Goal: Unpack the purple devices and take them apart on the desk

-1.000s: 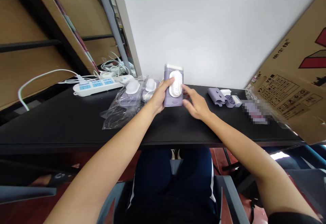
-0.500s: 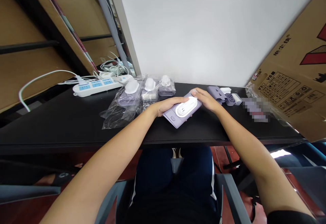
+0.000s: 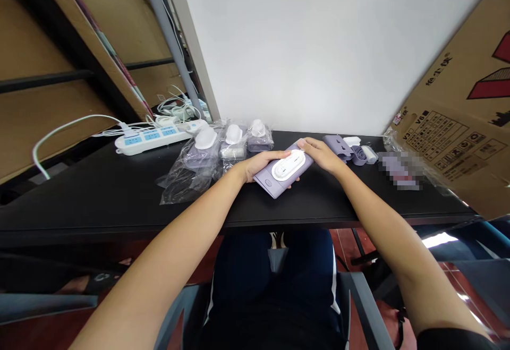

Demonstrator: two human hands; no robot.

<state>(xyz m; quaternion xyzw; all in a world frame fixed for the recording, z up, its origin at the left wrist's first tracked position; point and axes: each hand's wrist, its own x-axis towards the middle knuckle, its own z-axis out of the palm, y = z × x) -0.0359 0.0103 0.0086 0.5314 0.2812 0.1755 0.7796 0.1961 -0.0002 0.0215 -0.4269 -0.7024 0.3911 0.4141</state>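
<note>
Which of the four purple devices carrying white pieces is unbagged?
The purple device between the left hand and right hand; the other three are in clear plastic bags.

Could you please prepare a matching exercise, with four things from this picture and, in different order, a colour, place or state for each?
1. purple case with white oval part
2. power strip
3. three white-topped items
4. cardboard box

A. white and blue
B. at the picture's right edge
C. held by left hand and right hand
D. in clear plastic

Pairs: 1-C, 2-A, 3-D, 4-B
</note>
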